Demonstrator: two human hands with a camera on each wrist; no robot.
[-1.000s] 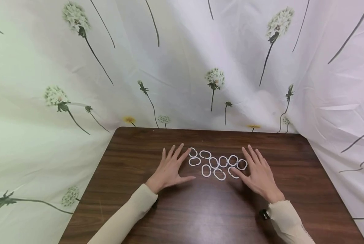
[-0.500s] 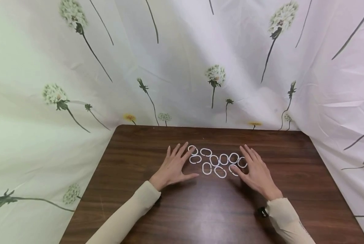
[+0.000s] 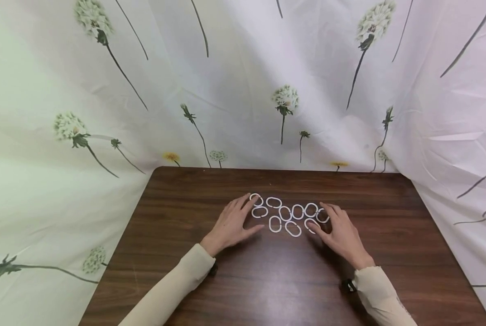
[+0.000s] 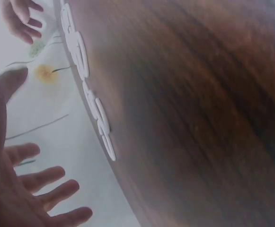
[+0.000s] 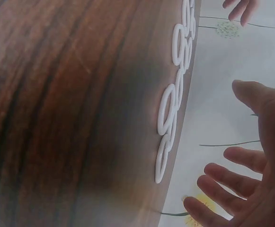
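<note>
Your left hand (image 3: pixel 231 222) and right hand (image 3: pixel 339 230) lie with fingers spread on the brown wooden table (image 3: pixel 275 276), one at each end of a cluster of white oval rings (image 3: pixel 285 213). A dandelion-print curtain (image 3: pixel 243 86) hangs behind.

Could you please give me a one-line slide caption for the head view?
Left hand and right hand, fingers spread, flank a cluster of white oval rings on a dark wooden table.

Bright even light, soft glare on the table (image 3: pixel 275 290), curved wide-angle edges, both wrist views blurred
</note>
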